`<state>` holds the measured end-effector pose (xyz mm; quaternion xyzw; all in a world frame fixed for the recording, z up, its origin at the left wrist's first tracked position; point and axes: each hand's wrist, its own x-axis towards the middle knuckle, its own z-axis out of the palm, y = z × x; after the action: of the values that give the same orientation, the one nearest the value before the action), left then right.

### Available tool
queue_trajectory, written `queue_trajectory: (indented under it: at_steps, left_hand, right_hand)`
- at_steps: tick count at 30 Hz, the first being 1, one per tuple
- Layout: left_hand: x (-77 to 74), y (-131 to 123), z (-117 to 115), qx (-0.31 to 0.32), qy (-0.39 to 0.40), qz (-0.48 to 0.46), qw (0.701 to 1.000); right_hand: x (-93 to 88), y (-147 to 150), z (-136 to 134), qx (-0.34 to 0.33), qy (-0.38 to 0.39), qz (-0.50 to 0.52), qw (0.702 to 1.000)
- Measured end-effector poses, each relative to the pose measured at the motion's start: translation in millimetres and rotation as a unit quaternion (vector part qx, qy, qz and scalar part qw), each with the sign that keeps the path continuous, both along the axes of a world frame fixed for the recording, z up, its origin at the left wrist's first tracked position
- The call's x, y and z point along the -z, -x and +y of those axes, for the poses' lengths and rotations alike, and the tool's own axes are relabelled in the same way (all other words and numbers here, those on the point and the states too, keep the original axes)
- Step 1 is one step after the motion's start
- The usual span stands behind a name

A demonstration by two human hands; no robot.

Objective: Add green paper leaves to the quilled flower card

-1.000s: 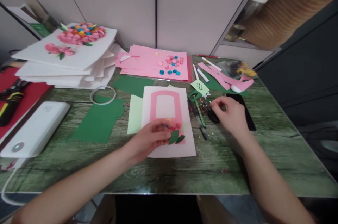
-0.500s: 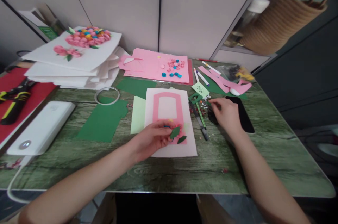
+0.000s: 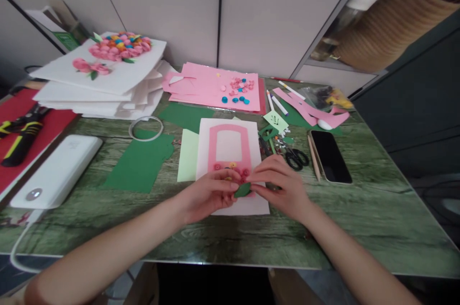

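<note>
Over the lower part of a white card (image 3: 230, 206), my left hand (image 3: 212, 193) pinches a green paper leaf (image 3: 243, 190). My right hand (image 3: 280, 185) has its thumb and fingertips together at the leaf's right end; whether they grip the leaf or another small piece is too small to tell. A pink paper frame (image 3: 212, 144) lies on the card, with small pink and yellow paper flowers (image 3: 233, 165) along its lower part, partly hidden by my hands.
Black-handled scissors (image 3: 295, 158), a pencil (image 3: 314, 156) and a phone (image 3: 331, 156) lie at right. Green paper (image 3: 142, 166), a ring (image 3: 145, 128) and a power bank (image 3: 57, 170) lie at left. Pink sheets (image 3: 201, 84) and stacked white sheets (image 3: 108, 99) are behind.
My right hand has moved from beside the phone, left and down to the leaf, uncovering the scissors and pencil. The leaf in my left hand has shifted slightly down and right.
</note>
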<state>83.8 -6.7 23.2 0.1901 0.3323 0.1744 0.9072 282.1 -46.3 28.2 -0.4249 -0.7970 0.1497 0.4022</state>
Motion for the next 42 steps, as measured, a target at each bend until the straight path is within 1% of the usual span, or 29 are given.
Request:
queue_trajectory:
  at_steps: [3, 5, 7, 9, 10, 12, 13, 15, 17, 20, 22, 24, 26, 31, 36, 42]
  left_hand:
    - [2.0, 0, -1, 0.015, 0.003, 0.003, 1.000]
    - [2.1, 0, -1, 0.034, -0.016, 0.009, 0.999]
    - [0.4, 2, 0, 0.055, -0.082, 0.022, 0.995]
    - [-3.5, 4, 2, 0.062, -0.203, 0.050, 0.976]
    - [-6.0, 5, 3, 0.057, -0.272, 0.072, 0.958]
    - [-11.0, 7, 3, 0.054, -0.399, 0.135, 0.906]
    - [-13.1, 7, 3, 0.060, -0.449, 0.170, 0.875]
    - [-15.7, 8, 3, 0.085, -0.527, 0.230, 0.814]
    - [-16.4, 10, 3, 0.101, -0.585, 0.272, 0.758]
    - [-16.0, 12, 5, 0.105, -0.645, 0.322, 0.685]
    - [-15.7, 14, 10, 0.115, -0.668, 0.360, 0.641]
    - [-15.2, 15, 14, 0.124, -0.683, 0.387, 0.607]
    - [-14.0, 16, 17, 0.134, -0.697, 0.390, 0.587]
    - [-7.9, 15, 13, 0.174, -0.740, 0.345, 0.551]
    - [-0.8, 13, 8, 0.210, -0.755, 0.319, 0.534]
    - [4.6, 13, 6, 0.202, -0.778, 0.312, 0.507]
  right_hand:
    - [1.3, -1, 0, -0.010, 0.009, 0.003, 1.000]
    - [-1.4, 0, -1, -0.010, 0.037, 0.013, 0.999]
    - [-5.9, 1, -1, 0.001, 0.097, 0.029, 0.995]
    - [-10.1, 0, -2, 0.019, 0.179, 0.044, 0.983]
    - [-11.6, 0, -2, 0.030, 0.217, 0.048, 0.974]
    - [-12.8, -2, -1, 0.043, 0.273, 0.047, 0.960]
    - [-12.6, -3, 0, 0.045, 0.289, 0.042, 0.955]
    - [-10.9, -4, 1, 0.047, 0.302, 0.028, 0.952]
    - [-8.3, -5, 1, 0.046, 0.303, 0.011, 0.952]
    - [-4.5, -6, 2, 0.040, 0.306, -0.014, 0.951]
    - [-2.6, -8, 2, 0.036, 0.310, -0.025, 0.950]
    - [-1.0, -11, 3, 0.038, 0.309, -0.029, 0.950]
    - [0.2, -14, 4, 0.043, 0.304, -0.029, 0.951]
    - [2.0, -17, 7, 0.048, 0.314, -0.035, 0.947]
    - [1.3, -13, 7, 0.036, 0.333, -0.029, 0.942]
    - [0.8, -11, 7, 0.035, 0.334, -0.022, 0.942]
